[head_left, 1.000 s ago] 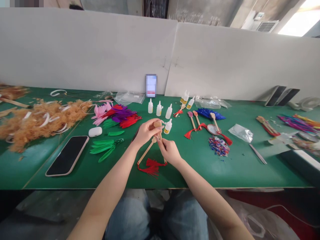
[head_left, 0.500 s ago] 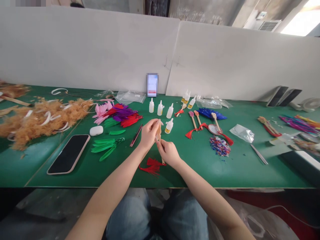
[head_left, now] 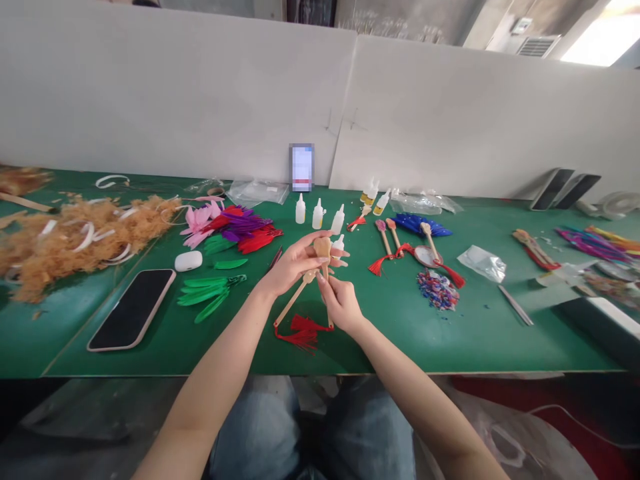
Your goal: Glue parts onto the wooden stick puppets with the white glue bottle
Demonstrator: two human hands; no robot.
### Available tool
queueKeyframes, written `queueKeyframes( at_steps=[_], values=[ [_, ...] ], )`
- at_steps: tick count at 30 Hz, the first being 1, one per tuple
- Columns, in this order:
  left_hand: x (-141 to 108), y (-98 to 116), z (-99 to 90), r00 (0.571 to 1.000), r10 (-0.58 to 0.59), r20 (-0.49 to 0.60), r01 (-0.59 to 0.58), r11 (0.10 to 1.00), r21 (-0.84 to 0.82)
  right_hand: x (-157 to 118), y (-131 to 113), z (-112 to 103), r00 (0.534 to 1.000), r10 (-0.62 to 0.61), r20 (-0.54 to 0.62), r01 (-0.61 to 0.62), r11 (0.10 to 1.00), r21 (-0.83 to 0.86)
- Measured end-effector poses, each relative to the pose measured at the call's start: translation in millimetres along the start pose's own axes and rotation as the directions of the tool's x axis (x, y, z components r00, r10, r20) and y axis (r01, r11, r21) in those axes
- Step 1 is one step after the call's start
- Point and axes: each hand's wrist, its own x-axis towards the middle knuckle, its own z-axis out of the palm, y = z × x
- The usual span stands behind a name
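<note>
In my right hand [head_left: 341, 303] is the handle of a small wooden spoon-shaped stick [head_left: 323, 247], gripped with its rounded head upward. My left hand [head_left: 295, 261] is at that head, thumb across its lower front and other fingers stretched out behind it, spread apart. A second wooden stick [head_left: 291, 303] slants on the green table below my left hand, its upper end close under the fingers. Red tassels [head_left: 303, 333] lie at the lower ends of the sticks. Just behind my left fingertips stands a small glue bottle [head_left: 339, 244], partly hidden.
More white bottles [head_left: 317, 215] stand behind my hands. Left are green feathers [head_left: 205, 291], red feathers [head_left: 257, 240], a phone [head_left: 133, 310] and an earbud case [head_left: 189, 261]. Right are tasselled sticks [head_left: 385, 238], blue feathers [head_left: 423, 225], coloured chips [head_left: 437, 290] and tweezers [head_left: 515, 305].
My left hand has opened out from a pinch at the stick's head, its fingers now spread behind it. The head and the second stick show more clearly. The view has shifted slightly.
</note>
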Motion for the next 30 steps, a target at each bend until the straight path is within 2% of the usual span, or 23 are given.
queueKeyframes(
  at_steps=[9,18,24,30],
  values=[
    [-1,0,10.0,0.991,0.091,-0.094,-0.087,0.995,0.042,-3,-1,-2,0.999,-0.045,-0.012,0.044,0.998,-0.044],
    [-2,0,13.4,0.987,0.143,-0.071,-0.14,0.989,0.047,-2,-1,1,0.987,-0.136,-0.084,0.123,0.982,-0.141],
    [-1,-4,10.9,0.987,0.152,-0.048,-0.151,0.988,0.019,-3,0,5,0.967,-0.217,-0.13,0.199,0.97,-0.142],
    [-1,-5,11.2,0.987,0.152,-0.05,-0.152,0.988,-0.005,-4,-3,9,0.96,-0.24,-0.147,0.218,0.964,-0.153]
  ],
)
